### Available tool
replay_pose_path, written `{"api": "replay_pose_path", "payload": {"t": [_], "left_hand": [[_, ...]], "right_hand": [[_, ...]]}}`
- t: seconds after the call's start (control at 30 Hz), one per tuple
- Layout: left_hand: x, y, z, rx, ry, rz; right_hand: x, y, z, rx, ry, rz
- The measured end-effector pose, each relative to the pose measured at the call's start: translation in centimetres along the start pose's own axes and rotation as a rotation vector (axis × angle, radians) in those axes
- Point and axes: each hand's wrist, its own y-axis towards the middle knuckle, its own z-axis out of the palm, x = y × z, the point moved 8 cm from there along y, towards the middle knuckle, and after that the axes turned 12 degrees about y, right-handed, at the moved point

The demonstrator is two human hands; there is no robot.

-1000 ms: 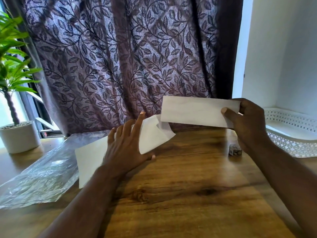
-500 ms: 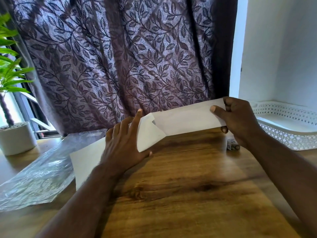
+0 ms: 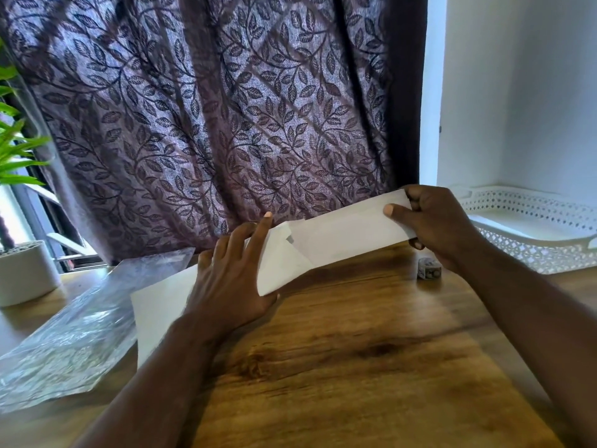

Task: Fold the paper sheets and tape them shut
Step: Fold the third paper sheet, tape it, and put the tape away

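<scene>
The right hand point(image 3: 442, 224) pinches the folded paper point(image 3: 349, 234) in its grip as the open left hand point(image 3: 226, 279) pins a sheet point(image 3: 158, 305) whose raised corner could crease askew on a slip.

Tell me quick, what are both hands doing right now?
Left hand: open, pressing flat on the sheet.
Right hand: closed, pinching the end of the folded paper.

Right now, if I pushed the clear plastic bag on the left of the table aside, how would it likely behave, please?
The clear plastic bag looks thin and crinkled, so it would probably flop and crumple rather than shift stiffly. Its glossy film on the smooth wooden table suggests it would slide easily. Lying flat, it seems empty and likely very light.
</scene>
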Motion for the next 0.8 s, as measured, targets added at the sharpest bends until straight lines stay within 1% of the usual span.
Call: {"api": "replay_pose_path", "payload": {"t": [0.13,0.2,0.3,0.33,0.4,0.53,0.63,0.7,0.8], "left_hand": [[-2.1,0.0,-0.7,-0.030,-0.025,0.077],[-3.2,0.1,-1.0,-0.043,-0.042,0.110],[-3.9,0.3,-1.1,-0.054,-0.035,0.126],[-3.9,0.3,-0.9,-0.050,-0.032,0.125],[-3.5,0.3,-0.6,-0.037,-0.038,0.105],[-2.1,0.3,-0.5,-0.033,-0.078,-0.003],[-1.9,0.2,-0.2,0.012,-0.089,-0.037],[-2.1,0.3,-0.1,0.011,-0.067,-0.026],[-2.6,0.4,-0.2,0.007,-0.046,-0.001]], "right_hand": [[-0.5,-0.2,1.6,0.041,-0.032,0.022],[-0.8,-0.9,3.8,0.148,-0.046,0.025],[-1.7,-2.5,7.0,0.356,-0.023,0.069],[-1.8,-2.7,7.5,0.394,-0.041,0.067],[-1.8,-2.7,7.3,0.387,-0.054,0.059],[-1.5,-1.8,5.5,0.233,-0.040,0.044],[-1.6,-2.4,6.5,0.245,-0.010,0.055],[-1.9,-3.5,8.2,0.339,0.019,0.108],[-2.5,-5.4,10.7,0.534,0.128,0.274]]}}
